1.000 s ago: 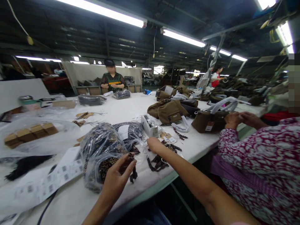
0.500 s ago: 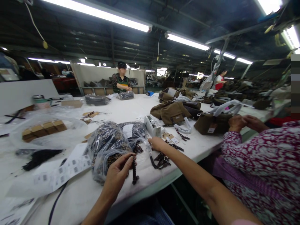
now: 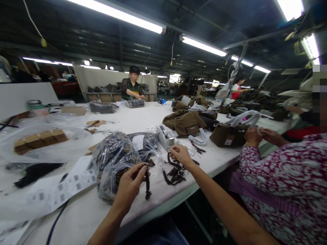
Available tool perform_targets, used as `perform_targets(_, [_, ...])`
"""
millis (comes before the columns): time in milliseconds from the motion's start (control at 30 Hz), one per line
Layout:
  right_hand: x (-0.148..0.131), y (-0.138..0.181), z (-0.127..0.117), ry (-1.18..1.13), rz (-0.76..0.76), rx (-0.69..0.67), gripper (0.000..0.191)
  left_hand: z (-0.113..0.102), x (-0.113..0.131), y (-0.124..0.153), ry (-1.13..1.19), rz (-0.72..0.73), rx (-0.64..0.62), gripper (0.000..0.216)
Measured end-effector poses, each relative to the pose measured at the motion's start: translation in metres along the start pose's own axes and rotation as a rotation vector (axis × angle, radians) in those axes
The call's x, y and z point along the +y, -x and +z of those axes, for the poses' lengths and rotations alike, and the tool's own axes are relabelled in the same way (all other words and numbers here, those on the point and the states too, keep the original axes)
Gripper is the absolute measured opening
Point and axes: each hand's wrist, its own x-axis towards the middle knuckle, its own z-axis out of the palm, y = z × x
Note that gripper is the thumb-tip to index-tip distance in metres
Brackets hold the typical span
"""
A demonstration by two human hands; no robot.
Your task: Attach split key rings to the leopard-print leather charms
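My left hand [image 3: 133, 180] is closed in a pinch on the top end of a short dark braided strap [image 3: 147, 185], which hangs down over the table's near side. Farther right, my right hand [image 3: 181, 154] pinches a metal ring [image 3: 169, 149]; a dark braided piece shows just under it. Below that hand lies a loose pile of braided straps [image 3: 176, 175] with metal rings. Beside my left hand sits a clear plastic bag [image 3: 112, 160] of dark patterned items. A tape dispenser [image 3: 165, 136] stands just behind my right hand.
Brown bags [image 3: 190, 123] are heaped at the back right. A co-worker's hands [image 3: 255, 136] are by another brown bag [image 3: 226, 136] on the right. Sheets of labels [image 3: 63, 190] and a plastic bag of small brown boxes [image 3: 42, 139] lie left. Another person [image 3: 133, 85] stands across the table.
My right hand has shifted slightly right and up, and a ring now shows at its fingertips. My left hand still holds the hanging strap, nearly unmoved.
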Motion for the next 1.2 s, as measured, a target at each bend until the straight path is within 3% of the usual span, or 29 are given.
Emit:
perform_targets(100, [-0.005,0.032,0.004,-0.229,0.053,0.003,0.035,0.010,-0.005,-0.016,-0.082,0.102,-0.004,0.036])
perform_targets(200, [-0.015,0.063,0.010,-0.382,0.109,0.005,0.038,0.017,-0.010,-0.029,-0.302,0.299,0.096,0.032])
perform_targets(267, [-0.022,0.080,0.015,-0.449,0.139,0.001,0.039,0.022,-0.011,-0.029,-0.367,0.342,0.121,0.032])
perform_targets(467, [-0.040,0.111,0.031,-0.620,0.203,-0.007,0.035,0.038,-0.008,0.000,-0.041,0.030,-0.212,0.030])
perform_targets(633, [-0.051,0.127,0.040,-0.615,0.170,-0.027,0.029,0.033,-0.013,0.014,0.132,-0.156,-0.218,0.030])
perform_targets(800, [-0.057,0.143,0.052,-0.605,0.126,0.042,0.031,0.031,-0.010,0.030,0.263,-0.341,-0.185,0.034])
perform_targets(900, [-0.054,0.151,0.058,-0.567,0.119,0.086,0.030,0.021,-0.013,0.037,0.103,-0.244,-0.292,0.030])
perform_targets(967, [-0.049,0.154,0.059,-0.587,0.118,0.074,0.031,0.003,-0.018,0.038,-0.106,-0.148,-0.309,0.028])
perform_targets(1100, [-0.041,0.156,0.057,-0.677,0.147,-0.023,0.035,-0.038,-0.029,0.027,-0.556,0.066,-0.062,0.028])
perform_targets(1200, [-0.042,0.156,0.060,-0.694,0.181,-0.054,0.036,-0.045,-0.033,0.013,-0.842,0.193,0.019,0.033])
